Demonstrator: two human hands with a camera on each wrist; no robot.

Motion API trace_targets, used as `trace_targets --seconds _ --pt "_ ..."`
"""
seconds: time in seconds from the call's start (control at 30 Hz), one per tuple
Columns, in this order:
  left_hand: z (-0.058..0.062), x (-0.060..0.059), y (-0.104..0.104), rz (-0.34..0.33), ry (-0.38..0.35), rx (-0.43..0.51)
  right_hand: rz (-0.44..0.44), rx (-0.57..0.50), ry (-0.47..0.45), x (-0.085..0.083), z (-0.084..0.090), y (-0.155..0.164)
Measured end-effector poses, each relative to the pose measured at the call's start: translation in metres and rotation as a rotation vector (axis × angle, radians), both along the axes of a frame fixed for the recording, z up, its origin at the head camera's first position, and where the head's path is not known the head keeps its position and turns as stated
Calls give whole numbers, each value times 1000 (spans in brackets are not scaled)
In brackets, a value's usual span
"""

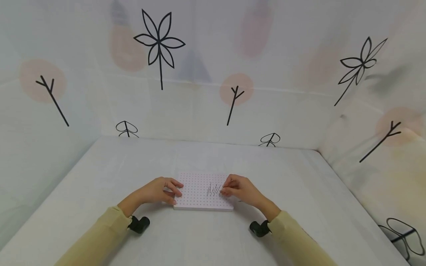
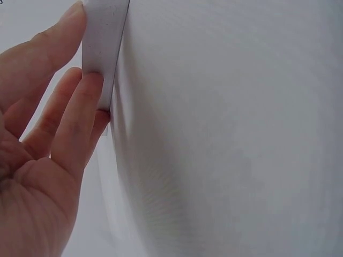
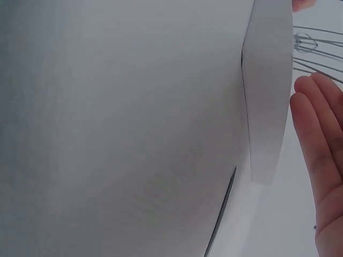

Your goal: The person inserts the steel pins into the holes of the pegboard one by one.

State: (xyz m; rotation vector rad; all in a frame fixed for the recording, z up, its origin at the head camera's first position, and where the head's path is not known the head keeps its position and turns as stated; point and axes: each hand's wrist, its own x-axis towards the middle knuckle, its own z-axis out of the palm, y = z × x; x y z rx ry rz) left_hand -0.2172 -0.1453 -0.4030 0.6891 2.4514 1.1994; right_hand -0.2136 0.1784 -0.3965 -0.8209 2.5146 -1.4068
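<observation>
A flat white board (image 1: 194, 201) dotted with a grid of small holes lies on the table. Several thin metal needles (image 1: 213, 190) stand leaning in its right half; in the right wrist view these needles (image 3: 327, 52) rise from its face. My left hand (image 1: 159, 191) touches the board's left side, and its fingers (image 2: 77, 123) lie against the edge. At the right part of the board, my right hand (image 1: 242, 189) brings thumb and forefinger together on the rightmost needle. Its other fingers (image 3: 316, 139) reach past the board's edge; the thumb is hidden in the right wrist view.
Another needle (image 3: 221, 211) lies loose on the white tabletop (image 1: 199, 240), just right of the board. Dark wrist devices (image 1: 139, 224) sit below both sleeves. Patterned cloth walls (image 1: 206, 111) stand behind and on both sides of the table.
</observation>
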Motion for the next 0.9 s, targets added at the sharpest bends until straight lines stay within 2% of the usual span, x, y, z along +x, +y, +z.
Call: trace_targets --seconds 0.3,0.67,0.9 --pt "0 0 0 -3 11 -5 5 10 -2 0 1 -7" --pt "-1 -1 0 -7 13 0 -18 124 76 -2 -1 -13" --pt "-1 0 0 -4 7 -1 -25 171 91 -1 0 -14"
